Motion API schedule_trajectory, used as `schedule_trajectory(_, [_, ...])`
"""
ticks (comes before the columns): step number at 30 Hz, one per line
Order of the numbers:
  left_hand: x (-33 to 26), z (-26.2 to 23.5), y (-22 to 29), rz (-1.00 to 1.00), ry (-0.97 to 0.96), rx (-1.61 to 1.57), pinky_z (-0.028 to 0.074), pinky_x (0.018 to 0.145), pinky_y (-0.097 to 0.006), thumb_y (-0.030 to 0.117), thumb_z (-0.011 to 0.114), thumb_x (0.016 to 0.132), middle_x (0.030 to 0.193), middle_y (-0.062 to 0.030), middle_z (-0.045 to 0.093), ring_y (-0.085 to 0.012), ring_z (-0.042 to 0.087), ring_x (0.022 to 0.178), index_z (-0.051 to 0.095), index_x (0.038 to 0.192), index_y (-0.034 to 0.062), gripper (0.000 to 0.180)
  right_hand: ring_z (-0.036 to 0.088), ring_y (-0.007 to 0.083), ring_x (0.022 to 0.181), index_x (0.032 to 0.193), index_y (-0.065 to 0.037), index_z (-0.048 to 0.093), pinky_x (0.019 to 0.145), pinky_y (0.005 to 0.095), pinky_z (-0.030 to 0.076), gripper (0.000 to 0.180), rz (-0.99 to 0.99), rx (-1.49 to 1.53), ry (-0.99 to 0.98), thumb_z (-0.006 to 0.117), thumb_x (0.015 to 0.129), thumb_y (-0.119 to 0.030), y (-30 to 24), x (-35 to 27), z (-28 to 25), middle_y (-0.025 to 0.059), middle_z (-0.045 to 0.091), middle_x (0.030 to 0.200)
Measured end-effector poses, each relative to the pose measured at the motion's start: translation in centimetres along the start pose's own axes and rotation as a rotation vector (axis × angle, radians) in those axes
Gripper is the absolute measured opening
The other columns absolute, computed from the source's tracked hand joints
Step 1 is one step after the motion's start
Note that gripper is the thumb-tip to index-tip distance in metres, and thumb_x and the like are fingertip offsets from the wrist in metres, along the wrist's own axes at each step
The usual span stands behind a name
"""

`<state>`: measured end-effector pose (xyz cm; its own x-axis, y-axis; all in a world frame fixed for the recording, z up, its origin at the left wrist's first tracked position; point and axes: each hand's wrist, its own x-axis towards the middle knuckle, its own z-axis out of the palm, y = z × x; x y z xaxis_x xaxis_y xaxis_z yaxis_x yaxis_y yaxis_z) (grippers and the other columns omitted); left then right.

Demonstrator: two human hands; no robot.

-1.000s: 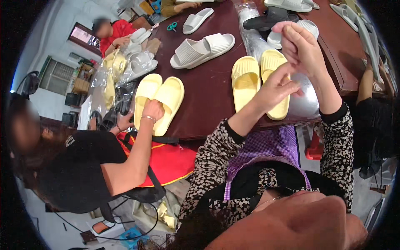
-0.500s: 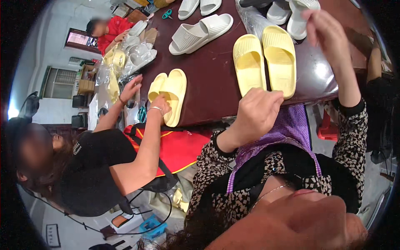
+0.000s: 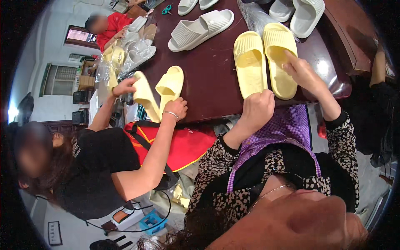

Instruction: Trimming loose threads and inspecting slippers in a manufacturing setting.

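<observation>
Co-worker, far left: a person in a black top (image 3: 96,166) sits at the table (image 3: 208,79), one hand lifting a pale yellow slide (image 3: 146,95) on edge, the other with a bracelet pressing down its mate (image 3: 170,86).
Back corner: another person in red (image 3: 113,26) works among bagged slippers (image 3: 137,52); too small to read what they do.
Left hand: the left hand (image 3: 257,109) is curled closed at the table's near edge, at the heel of the left yellow slipper (image 3: 250,63). I cannot tell whether it pinches the heel or only rests against it.
Right hand: the right hand (image 3: 303,74) lies on the right yellow slipper (image 3: 280,58), forefinger stretched out over the footbed, the other fingers loosely bent, gripping nothing.
Where the pair is: flat on the table, soles down, side by side and just touching, toes pointing away from the wearer.
Step in hand: looks like squaring up or checking the pair, I'd judge.
Next move calls for: a proper grip on each slipper, one per hand, heels kept level.
Beyond: a white pair (image 3: 200,29) lies further back, with a clear bag (image 3: 255,16) just beside the yellow toes.
Hard to see: white slippers at the top edge are cut off; the right of the table falls into dark rim; the wearer's chin blocks the bottom.
</observation>
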<state>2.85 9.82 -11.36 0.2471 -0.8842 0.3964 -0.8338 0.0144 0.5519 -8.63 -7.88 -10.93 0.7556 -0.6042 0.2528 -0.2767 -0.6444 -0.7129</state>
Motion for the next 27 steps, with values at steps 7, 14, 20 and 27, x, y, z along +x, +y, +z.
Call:
schedule_trajectory(7, [3.1, 1.1, -0.7, -0.081, -0.028, -0.009, 0.047, 0.053, -0.041, 0.011, 0.054, 0.082, 0.060, -0.0187, 0.058, -0.0351, 0.058, 0.056, 0.057, 0.077, 0.0006, 0.012, 0.062, 0.0343, 0.078, 0.107, 0.004, 0.055, 0.069, 0.0365, 0.048, 0.027, -0.082, 0.041, 0.050, 0.056, 0.082, -0.007, 0.3, 0.0, -0.9, 0.0232, 0.061, 0.083])
schedule_trajectory(14, [4.9, 2.0, -0.7, -0.040, -0.009, 0.113, 0.046, 0.048, -0.043, 0.010, 0.051, 0.081, 0.052, -0.0185, 0.055, -0.0343, 0.058, 0.049, 0.051, 0.071, 0.0004, 0.013, 0.063, 0.0308, 0.073, 0.096, 0.003, 0.060, 0.066, 0.0337, 0.048, 0.019, -0.046, 0.065, 0.207, 0.058, 0.081, -0.008, 2.1, 4.1, -4.0, 0.0194, 0.063, 0.082])
schedule_trajectory(20, [5.7, 3.7, -0.1, -0.025, -0.041, 0.161, 0.047, 0.049, -0.042, 0.008, 0.051, 0.079, 0.054, -0.0191, 0.056, -0.0333, 0.059, 0.050, 0.052, 0.073, -0.0009, 0.011, 0.061, 0.0297, 0.068, 0.086, 0.004, 0.063, 0.063, 0.0364, 0.047, 0.024, -0.035, -0.223, 0.157, 0.061, 0.078, -0.018, 5.8, 9.2, -5.5, 0.0194, 0.062, 0.073])
schedule_trajectory(27, [5.7, 4.1, 0.6, -0.045, -0.061, 0.197, 0.048, 0.053, -0.043, 0.011, 0.049, 0.082, 0.058, -0.0203, 0.058, -0.0344, 0.060, 0.054, 0.054, 0.075, -0.0018, 0.015, 0.062, 0.0319, 0.067, 0.080, 0.003, 0.064, 0.061, 0.0393, 0.046, 0.035, 0.075, -0.478, -0.033, 0.065, 0.071, -0.030, 5.2, 11.6, -5.4, 0.0210, 0.061, 0.068])
